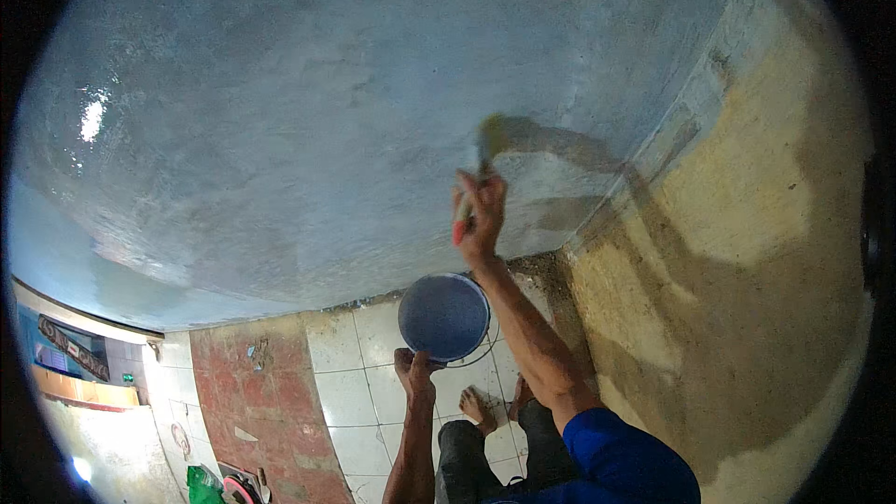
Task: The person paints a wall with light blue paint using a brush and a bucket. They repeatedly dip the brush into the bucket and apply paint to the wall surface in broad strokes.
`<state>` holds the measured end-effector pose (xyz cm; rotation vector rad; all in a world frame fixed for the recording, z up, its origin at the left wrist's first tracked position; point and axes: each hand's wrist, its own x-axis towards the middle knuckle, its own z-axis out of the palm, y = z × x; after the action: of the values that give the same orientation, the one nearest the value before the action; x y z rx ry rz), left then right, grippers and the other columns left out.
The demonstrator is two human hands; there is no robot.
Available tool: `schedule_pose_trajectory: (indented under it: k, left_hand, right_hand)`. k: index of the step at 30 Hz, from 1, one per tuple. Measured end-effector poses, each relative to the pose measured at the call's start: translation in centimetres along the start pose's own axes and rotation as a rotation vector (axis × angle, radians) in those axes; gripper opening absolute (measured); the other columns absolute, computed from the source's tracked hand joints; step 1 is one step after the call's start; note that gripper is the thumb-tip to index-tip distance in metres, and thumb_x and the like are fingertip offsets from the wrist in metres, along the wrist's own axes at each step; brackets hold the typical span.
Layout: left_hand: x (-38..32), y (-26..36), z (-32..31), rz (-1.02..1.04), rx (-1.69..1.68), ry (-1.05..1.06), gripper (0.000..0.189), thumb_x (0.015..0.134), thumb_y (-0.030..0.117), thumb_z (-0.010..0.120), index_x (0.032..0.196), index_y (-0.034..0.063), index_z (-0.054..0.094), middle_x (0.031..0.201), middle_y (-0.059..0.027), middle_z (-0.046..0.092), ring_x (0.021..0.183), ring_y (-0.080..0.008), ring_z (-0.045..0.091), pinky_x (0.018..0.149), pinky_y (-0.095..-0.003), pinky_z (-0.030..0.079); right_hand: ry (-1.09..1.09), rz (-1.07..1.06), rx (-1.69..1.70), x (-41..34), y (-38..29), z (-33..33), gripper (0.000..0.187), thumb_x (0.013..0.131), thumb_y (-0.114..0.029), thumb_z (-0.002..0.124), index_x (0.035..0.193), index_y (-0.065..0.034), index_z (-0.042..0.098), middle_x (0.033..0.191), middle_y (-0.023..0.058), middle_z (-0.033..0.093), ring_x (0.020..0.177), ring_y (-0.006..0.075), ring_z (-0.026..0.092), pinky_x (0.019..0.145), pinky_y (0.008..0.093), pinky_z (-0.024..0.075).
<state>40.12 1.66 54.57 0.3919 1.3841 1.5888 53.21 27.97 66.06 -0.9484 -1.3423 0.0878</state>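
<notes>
My right hand grips the handle of a paintbrush, raised in front of the wall. Its bristles look yellowish and blurred, at or very close to the blue-grey wall; contact is hard to tell. Lower down, my left hand holds a round bucket by its near rim. The bucket's inside looks blue-grey, and how full it is cannot be made out. A thin wire handle hangs along its right side.
At right, a yellowish bare wall meets the blue-grey wall in a corner. Underfoot are white floor tiles beside a worn red strip. A green bag and a trowel lie lower left, near a bright doorway.
</notes>
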Motion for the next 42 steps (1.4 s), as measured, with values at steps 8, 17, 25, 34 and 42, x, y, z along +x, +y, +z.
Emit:
schedule_pose_trajectory:
  k: [8, 17, 25, 34, 42]
  left_hand:
    - [2.7, -4.3, 0.0, -0.012, 0.008, -0.068, 0.028, 0.085, 0.012, 0.066, 0.093, 0.0033, 0.041, 0.083, -0.0111, 0.054, 0.068, -0.0207, 0.062, 0.059, -0.0398, 0.061]
    - [8.8, -13.4, 2.2, -0.045, -0.035, -0.137, 0.023, 0.082, 0.004, 0.061, 0.092, 0.0014, 0.041, 0.082, -0.0109, 0.052, 0.068, -0.0226, 0.063, 0.057, -0.0426, 0.063]
    - [20.3, -19.0, 4.5, -0.074, -0.058, -0.068, 0.024, 0.081, 0.001, 0.063, 0.092, 0.0006, 0.041, 0.084, -0.0128, 0.054, 0.066, -0.0237, 0.064, 0.055, -0.0423, 0.063]
    - [22.7, -27.5, 1.4, -0.124, 0.007, -0.085, 0.023, 0.081, 0.001, 0.064, 0.09, 0.0045, 0.043, 0.082, -0.0092, 0.052, 0.063, -0.0215, 0.061, 0.052, -0.0419, 0.059]
    - [21.9, -30.4, -2.7, -0.105, 0.012, -0.078, 0.026, 0.075, 0.003, 0.069, 0.088, 0.0052, 0.046, 0.077, -0.0061, 0.052, 0.062, -0.0161, 0.055, 0.054, -0.0334, 0.049]
  right_hand:
    - [-0.215, 0.011, 0.32, 3.3, 3.7, -5.8, 0.023, 0.093, -0.009, 0.068, 0.116, -0.0081, 0.07, 0.119, 0.0139, 0.068, 0.112, 0.0273, 0.065, 0.096, 0.0389, 0.0509]
    - [0.076, -0.226, -0.062, 7.1, 11.2, -13.9, 0.03, 0.089, -0.003, 0.068, 0.119, -0.0031, 0.068, 0.119, 0.0166, 0.065, 0.109, 0.0316, 0.064, 0.094, 0.0401, 0.0526]
    - [0.004, -0.4, -0.355, 3.7, 11.7, 3.8, 0.033, 0.085, 0.003, 0.069, 0.115, -0.0108, 0.071, 0.125, 0.0177, 0.058, 0.102, 0.0328, 0.067, 0.087, 0.0401, 0.0557]
    - [-0.358, -0.36, 0.335, 3.8, 15.7, -0.6, 0.024, 0.09, -0.001, 0.067, 0.114, -0.0065, 0.071, 0.105, 0.0074, 0.071, 0.091, 0.0175, 0.067, 0.08, 0.0329, 0.0547]
    - [-0.342, -0.432, -0.212, 21.2, 12.1, -14.3, 0.023, 0.093, -0.017, 0.067, 0.113, -0.0093, 0.074, 0.102, 0.0069, 0.076, 0.093, 0.0173, 0.07, 0.083, 0.0312, 0.0547]
